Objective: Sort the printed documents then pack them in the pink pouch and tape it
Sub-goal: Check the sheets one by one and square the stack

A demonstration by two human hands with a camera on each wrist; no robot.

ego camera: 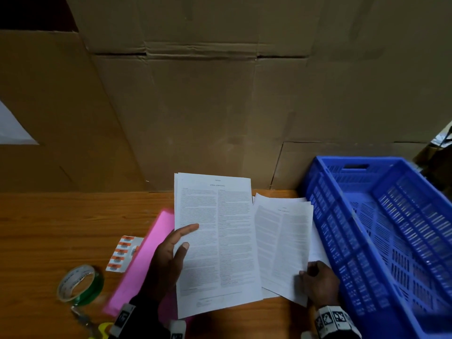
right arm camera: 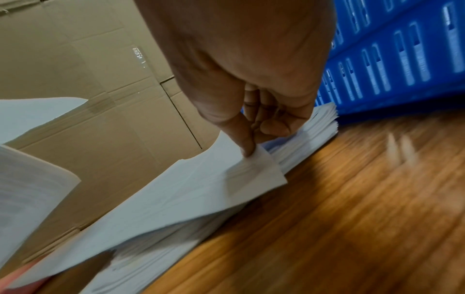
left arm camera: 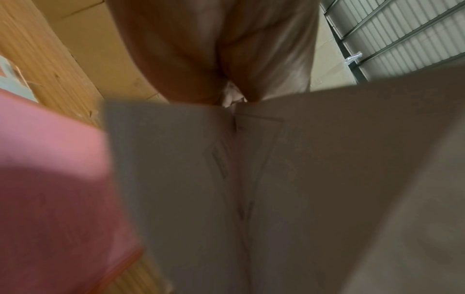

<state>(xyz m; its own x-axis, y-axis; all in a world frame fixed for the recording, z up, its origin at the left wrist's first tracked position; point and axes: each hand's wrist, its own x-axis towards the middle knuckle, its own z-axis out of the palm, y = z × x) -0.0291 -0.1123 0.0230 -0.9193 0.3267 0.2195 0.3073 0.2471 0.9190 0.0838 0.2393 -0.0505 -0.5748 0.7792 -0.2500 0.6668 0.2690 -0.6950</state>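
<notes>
Left hand point(ego camera: 168, 255) holds a printed sheet point(ego camera: 215, 241) by its left edge, thumb and forefinger lying on the printed face and the other fingers hidden behind the paper. Right hand point(ego camera: 318, 282) pinches the near corner of a lifted sheet point(ego camera: 281, 243) between thumb and curled fingers; the right wrist view shows this corner bent upward from the paper pile point(right arm camera: 312, 127).

Big brown cardboard boxes point(ego camera: 195, 106), creased and with taped seams, fill the far side. At the right stands a blue plastic crate point(ego camera: 381, 228) with slotted walls, cut off by the frame edge. Below all lies the wooden table point(ego camera: 61, 221) with a clear grain. A flat pink pouch point(ego camera: 144, 260), smooth and long, lies on the table at the left, partly hidden under the left hand and the held sheet. Left of it lies a small sheet of orange labels point(ego camera: 122, 253), too blurred to read. Near left is a round tape roll point(ego camera: 79, 283), greenish. At the bottom edge is something yellow point(ego camera: 104, 329), cut off and not clear.
</notes>
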